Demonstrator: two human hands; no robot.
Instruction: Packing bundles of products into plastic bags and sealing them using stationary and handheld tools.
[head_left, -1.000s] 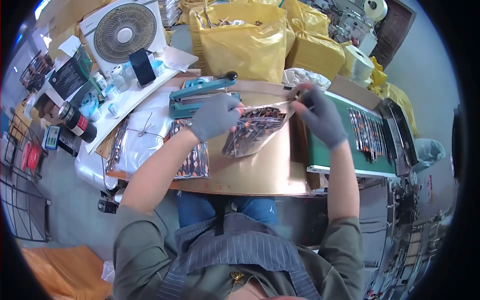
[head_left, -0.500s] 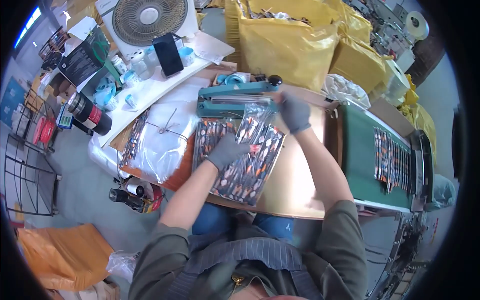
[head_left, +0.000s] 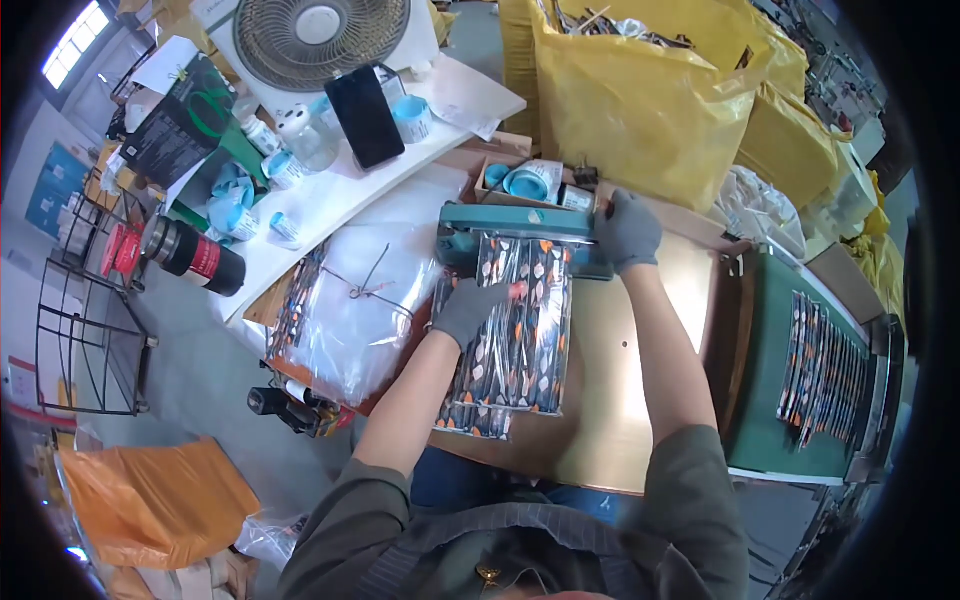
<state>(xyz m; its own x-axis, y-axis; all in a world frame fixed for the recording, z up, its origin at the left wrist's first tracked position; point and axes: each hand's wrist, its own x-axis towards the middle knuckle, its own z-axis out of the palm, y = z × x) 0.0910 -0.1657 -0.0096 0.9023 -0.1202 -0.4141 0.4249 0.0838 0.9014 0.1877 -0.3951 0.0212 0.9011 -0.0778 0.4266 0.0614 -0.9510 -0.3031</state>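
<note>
A teal hand-press bag sealer (head_left: 520, 220) sits at the far side of the work surface, its arm lowered. My gloved right hand (head_left: 628, 232) is closed round the right end of that arm, hiding the knob. A clear plastic bag of patterned strips (head_left: 525, 345), dark with orange and white shapes, lies with its far end at the sealer's jaws. My gloved left hand (head_left: 472, 312), bare at a fingertip, grips the bag's left side from above; its thumb is hidden. Beneath it, another patterned pack (head_left: 470, 422) shows at the lower left.
Clear plastic bags (head_left: 350, 310) are stacked left of the packs. On the white shelf (head_left: 330, 215) stand a phone (head_left: 365, 115), a fan (head_left: 318, 30) and small tubs. A yellow sack (head_left: 640, 110) stands behind the sealer. More patterned strips (head_left: 822, 365) lie on the green surface (head_left: 765, 370) at right.
The sealer's arm has come down under my right hand. The bag in my left hand now lies straighter, its far end at the jaws. The whole view has shifted slightly.
</note>
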